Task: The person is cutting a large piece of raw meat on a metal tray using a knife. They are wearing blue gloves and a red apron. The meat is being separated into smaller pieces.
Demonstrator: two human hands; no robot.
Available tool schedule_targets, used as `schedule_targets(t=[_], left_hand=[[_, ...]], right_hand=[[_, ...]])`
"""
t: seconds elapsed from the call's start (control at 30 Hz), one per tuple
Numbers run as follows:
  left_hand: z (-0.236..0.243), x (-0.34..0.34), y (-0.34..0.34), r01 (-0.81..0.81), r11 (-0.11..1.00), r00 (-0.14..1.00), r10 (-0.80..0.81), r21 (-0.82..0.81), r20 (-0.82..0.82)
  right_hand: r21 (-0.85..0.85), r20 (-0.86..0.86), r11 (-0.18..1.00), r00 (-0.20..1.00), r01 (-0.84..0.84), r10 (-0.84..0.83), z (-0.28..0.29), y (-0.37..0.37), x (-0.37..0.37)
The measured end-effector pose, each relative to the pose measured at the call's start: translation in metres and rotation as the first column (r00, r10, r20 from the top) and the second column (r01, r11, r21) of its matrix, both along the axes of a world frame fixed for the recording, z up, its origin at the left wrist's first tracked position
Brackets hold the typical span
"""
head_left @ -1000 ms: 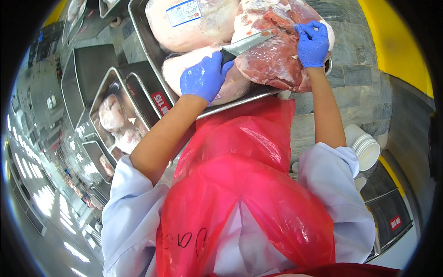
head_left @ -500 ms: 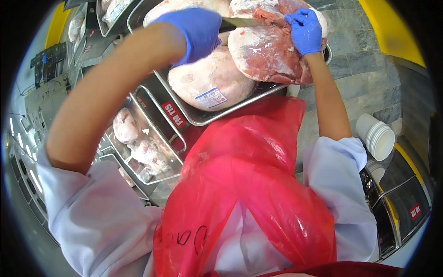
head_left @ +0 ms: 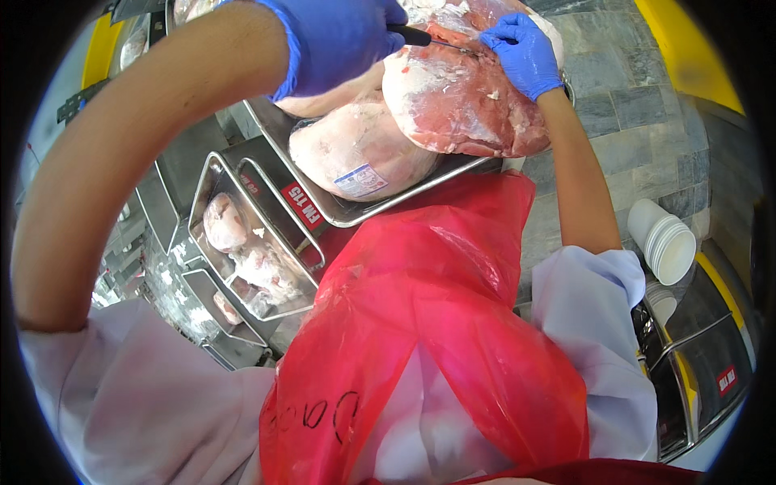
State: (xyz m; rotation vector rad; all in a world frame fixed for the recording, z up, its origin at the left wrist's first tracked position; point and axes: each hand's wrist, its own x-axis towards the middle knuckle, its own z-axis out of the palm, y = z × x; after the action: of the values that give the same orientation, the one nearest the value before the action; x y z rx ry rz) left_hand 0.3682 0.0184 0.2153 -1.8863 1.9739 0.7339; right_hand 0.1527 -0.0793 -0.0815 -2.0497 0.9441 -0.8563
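In a blue glove, my left hand is closed round the black handle of a knife. The thin blade, seen nearly edge-on, lies at a cut in the upper part of a large raw meat joint, with its tip sunk in or hidden by the flesh. My right hand, also gloved in blue, pinches the joint's flesh at the upper right, just past the blade. Pale fat covers the joint's left side; red flesh shows elsewhere. Beside it, a pale joint with a label rests in the metal tray.
Below left, a smaller metal tray holds several meat pieces. Stacked white buckets stand on the right, near a dark crate. A yellow panel stands at the upper right. My red plastic apron touches the tray area.
My left forearm has swung up and outward, and the knife now shows its blade nearly edge-on, pointing slightly downward. The joint and my right hand have shifted slightly left.
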Motion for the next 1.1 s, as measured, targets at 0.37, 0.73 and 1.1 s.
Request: schedule_targets(t=[0.37,0.73,1.1], left_hand=[[0.053,-0.040,-0.014,-0.025,0.992,0.983,0.002,0.123,0.184],[0.043,-0.076,-0.009,-0.035,0.984,0.917,-0.037,0.173,0.396],[0.018,-0.112,0.055,-0.198,0.980,0.933,0.182,0.021,0.312]], right_hand=[[0.224,0.010,0.969,0.995,-0.102,0.102,0.016,0.000,0.002],[0.274,0.039,0.937,0.976,-0.218,0.215,0.044,-0.008,0.006],[0.288,0.167,0.862,0.908,-0.417,0.383,0.038,-0.026,0.004]])
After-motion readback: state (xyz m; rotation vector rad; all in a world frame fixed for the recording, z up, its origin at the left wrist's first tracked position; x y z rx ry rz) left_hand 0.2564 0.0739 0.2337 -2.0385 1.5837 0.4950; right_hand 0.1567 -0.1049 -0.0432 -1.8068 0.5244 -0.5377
